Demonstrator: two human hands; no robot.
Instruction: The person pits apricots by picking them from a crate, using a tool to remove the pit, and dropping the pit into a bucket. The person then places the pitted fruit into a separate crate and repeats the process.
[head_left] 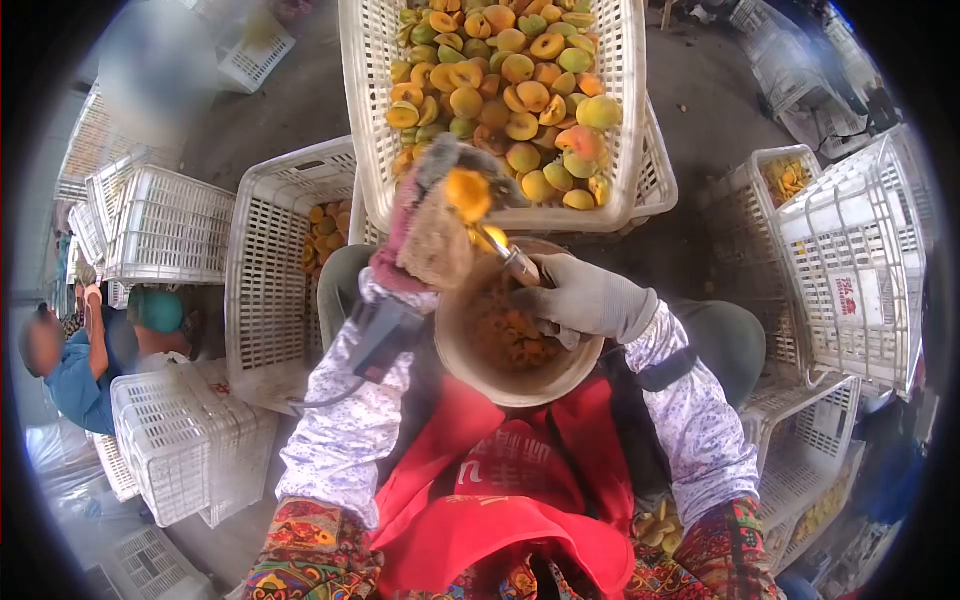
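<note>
My left hand [438,232], in a worn grey and pink glove, holds a halved orange apricot [467,193] raised above a round brown bowl [470,362] on my lap. My right hand [585,298], in a grey glove, grips a small knife [512,259] whose blade points up at the fruit. The bowl holds orange scraps or pits [508,335]. Just beyond my hands stands a white plastic crate [362,120] full of yellow, orange and greenish apricots [520,80].
White lattice crates surround me: one on the left [262,290] with some fruit pieces, stacked ones lower left [180,450], more on the right [850,280]. A person in blue [80,370] sits at far left. A red apron [500,500] covers my lap.
</note>
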